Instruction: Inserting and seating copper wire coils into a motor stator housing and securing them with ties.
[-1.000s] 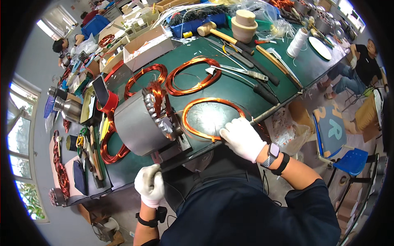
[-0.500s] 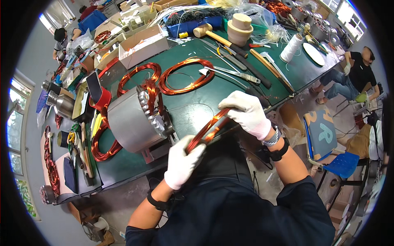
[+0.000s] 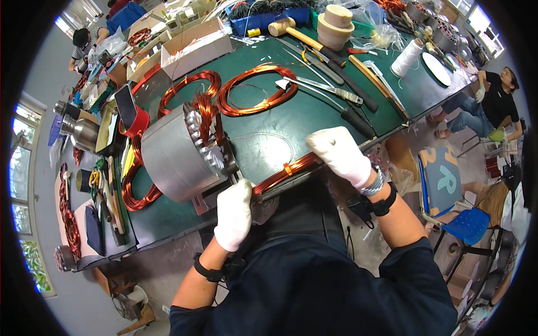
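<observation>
Stretched between my gloved hands is a copper wire coil (image 3: 287,169), pulled into a long narrow bundle and tied near its middle. My left hand (image 3: 235,214) is closed around its left end, beside the metal stator (image 3: 178,154). At the other end my right hand (image 3: 340,154) grips the coil in a fist. The grey cylindrical stator lies on its side, with copper windings (image 3: 207,119) and white slot pieces showing at its right opening. Behind it, a round copper coil (image 3: 258,89) rests on the green table, with another loop (image 3: 190,92) to its left.
On the green table (image 3: 314,120) lie a mallet (image 3: 302,38), files and a long-handled screwdriver (image 3: 356,119). A white thread spool (image 3: 407,57) stands at the right, an open cardboard box (image 3: 196,47) at the back. Two people sit farther off; a blue chair (image 3: 466,225) is at right.
My hands have moved apart, drawing the coil bundle longer and straighter. My left hand shifted left and up toward the stator; my right hand turned into a fist and moved slightly right.
</observation>
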The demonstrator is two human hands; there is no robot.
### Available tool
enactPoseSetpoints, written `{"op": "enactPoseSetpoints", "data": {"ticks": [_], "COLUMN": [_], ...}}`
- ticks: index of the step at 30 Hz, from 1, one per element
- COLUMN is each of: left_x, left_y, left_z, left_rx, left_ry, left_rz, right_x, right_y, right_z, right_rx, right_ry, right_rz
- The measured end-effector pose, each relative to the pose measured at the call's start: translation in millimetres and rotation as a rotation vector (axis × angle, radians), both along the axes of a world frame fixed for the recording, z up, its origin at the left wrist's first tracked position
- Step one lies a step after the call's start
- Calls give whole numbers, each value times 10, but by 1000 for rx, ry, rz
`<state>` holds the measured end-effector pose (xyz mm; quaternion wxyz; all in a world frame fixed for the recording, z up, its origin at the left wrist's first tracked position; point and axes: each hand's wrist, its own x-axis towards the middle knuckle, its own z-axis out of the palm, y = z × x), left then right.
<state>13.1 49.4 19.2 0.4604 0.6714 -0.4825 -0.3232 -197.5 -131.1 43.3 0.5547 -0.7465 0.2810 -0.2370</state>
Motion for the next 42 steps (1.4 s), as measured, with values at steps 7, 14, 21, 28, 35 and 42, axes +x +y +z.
{"op": "enactPoseSetpoints", "data": {"ticks": [7, 14, 21, 28, 35, 42], "left_x": [78, 52, -39, 97, -32, 51], "left_y": [-61, 235, 195, 216, 350, 309], "left_z": [42, 429, 883, 877, 972, 927], "left_rx": [-128, 72, -252, -194, -227, -368], "left_ry": [-513, 386, 720, 1405, 785, 705], "left_rz": [-249, -154, 88, -240, -77, 28], "right_x": [77, 58, 347, 667, 580, 153], "right_y": [-75, 41, 588, 811, 800, 849], "right_z": [-131, 193, 854, 603, 441, 602], "right_rx": [-704, 51, -1103, -1274, -1407, -962], "right_ry": [71, 45, 12, -42, -59, -35], "right_rz": [-49, -278, -1, -10, -81, 27]}}
